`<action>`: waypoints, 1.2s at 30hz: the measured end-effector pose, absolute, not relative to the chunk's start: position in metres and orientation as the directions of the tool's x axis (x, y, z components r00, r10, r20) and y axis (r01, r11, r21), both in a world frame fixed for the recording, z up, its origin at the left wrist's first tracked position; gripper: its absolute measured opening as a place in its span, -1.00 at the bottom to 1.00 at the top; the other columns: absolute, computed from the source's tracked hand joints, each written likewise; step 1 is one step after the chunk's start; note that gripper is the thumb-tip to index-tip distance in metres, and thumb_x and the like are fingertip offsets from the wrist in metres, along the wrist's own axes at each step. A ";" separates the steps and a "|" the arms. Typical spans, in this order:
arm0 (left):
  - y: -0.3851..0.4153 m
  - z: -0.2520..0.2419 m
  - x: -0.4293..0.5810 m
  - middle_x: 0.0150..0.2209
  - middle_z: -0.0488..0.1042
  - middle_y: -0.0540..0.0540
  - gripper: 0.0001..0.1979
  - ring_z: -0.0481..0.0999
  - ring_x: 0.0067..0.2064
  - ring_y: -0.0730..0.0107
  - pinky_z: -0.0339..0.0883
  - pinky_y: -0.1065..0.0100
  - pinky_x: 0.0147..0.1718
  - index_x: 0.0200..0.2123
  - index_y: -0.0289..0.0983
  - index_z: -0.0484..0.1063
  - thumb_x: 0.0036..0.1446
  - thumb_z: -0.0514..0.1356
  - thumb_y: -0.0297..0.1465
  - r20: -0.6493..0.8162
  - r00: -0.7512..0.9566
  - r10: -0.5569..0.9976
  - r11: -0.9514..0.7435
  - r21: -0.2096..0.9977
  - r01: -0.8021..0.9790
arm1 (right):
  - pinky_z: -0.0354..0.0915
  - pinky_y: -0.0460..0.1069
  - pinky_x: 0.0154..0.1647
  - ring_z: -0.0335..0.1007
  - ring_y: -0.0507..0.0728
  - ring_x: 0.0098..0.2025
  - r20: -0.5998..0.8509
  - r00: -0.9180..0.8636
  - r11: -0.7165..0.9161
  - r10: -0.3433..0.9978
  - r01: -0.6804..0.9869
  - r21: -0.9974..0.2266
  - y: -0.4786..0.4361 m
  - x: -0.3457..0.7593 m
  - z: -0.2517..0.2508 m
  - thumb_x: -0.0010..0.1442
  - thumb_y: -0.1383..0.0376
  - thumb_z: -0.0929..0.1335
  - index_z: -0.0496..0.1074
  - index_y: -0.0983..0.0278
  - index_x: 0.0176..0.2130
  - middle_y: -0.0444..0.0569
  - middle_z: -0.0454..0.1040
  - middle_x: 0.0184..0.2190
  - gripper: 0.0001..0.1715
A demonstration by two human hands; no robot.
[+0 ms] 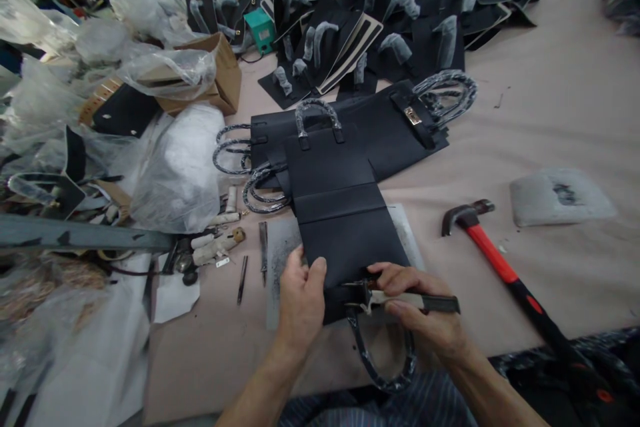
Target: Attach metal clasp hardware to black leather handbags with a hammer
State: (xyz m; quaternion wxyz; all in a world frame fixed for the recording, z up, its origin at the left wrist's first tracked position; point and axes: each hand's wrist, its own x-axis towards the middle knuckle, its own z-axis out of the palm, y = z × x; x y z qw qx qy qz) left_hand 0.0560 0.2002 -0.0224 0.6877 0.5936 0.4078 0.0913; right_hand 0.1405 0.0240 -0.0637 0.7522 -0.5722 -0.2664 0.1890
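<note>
A flat black leather bag panel (340, 213) with wrapped handles lies on a grey cutting mat (280, 260) in front of me. My left hand (300, 300) pinches the panel's near left edge, thumb on top. My right hand (425, 320) is closed around a slim hand tool (400, 299) with a pale and dark handle, its tip resting on the panel's near edge. A wrapped black handle loop (385, 373) hangs off the table's front edge below my hands.
A red-handled hammer (505, 267) lies to the right, a grey stone block (560, 197) beyond it. More black panels (400, 123) and a heap of bag parts (400, 7) sit farther back. Plastic bags (175, 167), a cardboard box (220, 73) and small tools (243, 279) crowd the left.
</note>
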 end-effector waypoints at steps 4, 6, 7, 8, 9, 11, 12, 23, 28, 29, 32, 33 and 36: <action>0.203 -0.013 0.035 0.09 0.55 -0.26 -0.12 0.62 0.01 0.17 0.48 0.17 0.04 0.47 -0.22 -0.16 0.23 0.25 -0.30 -0.237 0.854 0.463 0.021 0.966 0.256 | 0.40 0.20 0.06 0.52 0.23 -0.08 0.053 0.851 0.359 0.522 -0.163 -0.919 0.023 0.138 -0.063 0.15 0.22 0.51 0.55 0.15 -0.27 -0.07 0.53 -0.33 -0.88; 0.212 -0.010 0.024 0.27 0.39 -0.29 -0.15 0.48 0.21 0.03 0.40 0.10 0.18 0.43 -0.22 0.01 0.15 0.30 -0.35 -0.143 0.942 0.304 -0.201 0.957 0.211 | 0.40 0.17 0.02 0.52 0.24 -0.06 -0.004 0.863 0.413 0.505 -0.245 -0.877 0.024 0.138 -0.061 0.13 0.20 0.52 0.55 0.15 -0.28 -0.07 0.52 -0.32 -0.86; 0.218 -0.008 0.020 0.32 0.33 -0.29 -0.18 0.42 0.27 -0.02 0.37 0.07 0.22 0.42 -0.22 0.08 0.13 0.31 -0.38 -0.124 0.967 0.224 -0.299 0.935 0.190 | 0.40 0.16 0.02 0.52 0.23 -0.08 -0.030 0.866 0.440 0.499 -0.283 -0.852 0.024 0.139 -0.060 0.11 0.18 0.52 0.54 0.15 -0.30 -0.08 0.51 -0.34 -0.84; 0.225 -0.006 0.018 0.35 0.28 -0.29 -0.18 0.36 0.31 -0.05 0.36 0.04 0.24 0.41 -0.23 0.10 0.12 0.30 -0.41 -0.118 0.981 0.156 -0.372 0.913 0.169 | 0.40 0.16 0.02 0.52 0.21 -0.13 -0.059 0.868 0.470 0.494 -0.323 -0.822 0.025 0.141 -0.058 0.10 0.15 0.53 0.53 0.16 -0.33 -0.09 0.49 -0.38 -0.82; 0.231 -0.004 0.016 0.37 0.25 -0.29 -0.17 0.33 0.33 -0.06 0.34 0.01 0.25 0.43 -0.23 0.07 0.12 0.28 -0.44 -0.115 0.988 0.101 -0.417 0.897 0.147 | 0.41 0.16 0.01 0.51 0.19 -0.19 -0.092 0.868 0.499 0.489 -0.365 -0.786 0.025 0.143 -0.056 0.08 0.12 0.53 0.50 0.17 -0.37 -0.11 0.45 -0.43 -0.77; 0.241 0.002 0.016 0.38 0.21 -0.30 -0.14 0.32 0.35 -0.06 0.34 -0.02 0.25 0.46 -0.23 -0.04 0.14 0.21 -0.51 -0.110 0.993 0.031 -0.461 0.880 0.112 | 0.43 0.14 -0.06 0.41 0.11 -0.39 -0.173 0.874 0.559 0.454 -0.431 -0.708 0.026 0.150 -0.052 0.07 0.05 0.52 0.40 0.19 -0.50 -0.18 0.30 -0.56 -0.63; 0.244 0.005 0.018 0.39 0.20 -0.30 -0.12 0.32 0.34 -0.06 0.35 -0.03 0.25 0.47 -0.22 -0.08 0.13 0.20 -0.53 -0.111 0.994 -0.001 -0.476 0.874 0.098 | 0.45 0.12 -0.12 0.31 0.07 -0.47 -0.217 0.877 0.585 0.429 -0.453 -0.672 0.026 0.154 -0.049 0.08 0.02 0.50 0.31 0.20 -0.56 -0.21 0.21 -0.60 -0.55; 0.236 0.025 0.026 0.44 0.07 -0.34 0.10 0.25 0.38 -0.06 0.26 -0.07 0.31 0.49 -0.25 -0.34 0.02 0.25 -0.54 -0.163 0.971 -0.176 -0.684 0.729 -0.002 | 0.43 0.00 -0.43 0.38 0.05 -0.55 -0.451 0.516 0.303 0.728 -0.833 -0.464 -0.006 0.100 0.026 0.15 -0.08 0.43 0.26 0.25 -0.61 -0.05 0.45 -0.50 -0.42; 0.233 0.006 0.035 0.25 0.40 -0.35 -0.27 0.48 0.23 0.08 0.46 0.11 0.15 0.44 -0.31 -0.01 0.22 0.08 -0.57 0.180 0.977 -0.114 -0.842 0.505 -0.192 | 0.10 -0.15 -0.78 -0.10 -0.15 -0.78 -0.728 0.585 0.258 0.357 -0.811 -0.526 -0.016 0.073 0.016 0.02 -0.08 0.50 0.43 0.26 -0.41 -0.21 0.37 -0.60 -0.52; 0.232 0.001 0.036 0.15 0.50 -0.32 -0.33 0.56 0.13 0.13 0.51 0.18 0.07 0.41 -0.30 0.07 0.24 0.07 -0.57 0.251 0.963 -0.094 -0.871 0.448 -0.202 | 0.09 -0.16 -0.78 -0.08 -0.14 -0.78 -0.729 0.622 0.249 0.286 -0.783 -0.570 -0.018 0.072 0.011 0.02 -0.06 0.50 0.44 0.27 -0.40 -0.19 0.38 -0.61 -0.54; 0.230 -0.007 0.036 -0.19 0.59 -0.17 -0.48 0.63 -0.24 0.33 0.52 0.39 -0.24 0.28 -0.23 0.33 0.28 0.05 -0.59 0.382 0.922 -0.067 -0.961 0.224 -0.163 | 0.09 -0.16 -0.78 -0.06 -0.10 -0.78 -0.719 0.653 0.134 0.238 -0.755 -0.641 -0.020 0.072 0.002 0.08 -0.05 0.46 0.49 0.29 -0.36 -0.25 0.24 -0.75 -0.56; 0.229 -0.007 0.036 -0.23 0.58 -0.15 -0.52 0.60 -0.30 0.37 0.48 0.41 -0.29 0.22 -0.21 0.40 0.28 0.06 -0.59 0.416 0.907 -0.073 -0.979 0.141 -0.144 | 0.08 -0.17 -0.78 -0.05 -0.08 -0.79 -0.721 0.642 0.084 0.260 -0.759 -0.646 -0.018 0.072 0.001 0.11 -0.05 0.44 0.50 0.29 -0.35 -0.28 0.17 -0.79 -0.56; 0.225 -0.003 0.034 -0.14 0.56 -0.20 -0.62 0.59 -0.20 0.30 0.43 0.27 -0.13 0.08 -0.16 0.54 0.27 0.13 -0.57 0.515 0.849 -0.118 -0.992 -0.028 -0.121 | 0.03 -0.19 -0.80 -0.04 -0.07 -0.81 -0.721 0.581 0.022 0.379 -0.784 -0.620 -0.006 0.068 0.000 0.16 -0.04 0.43 0.48 0.28 -0.38 -0.29 0.12 -0.84 -0.57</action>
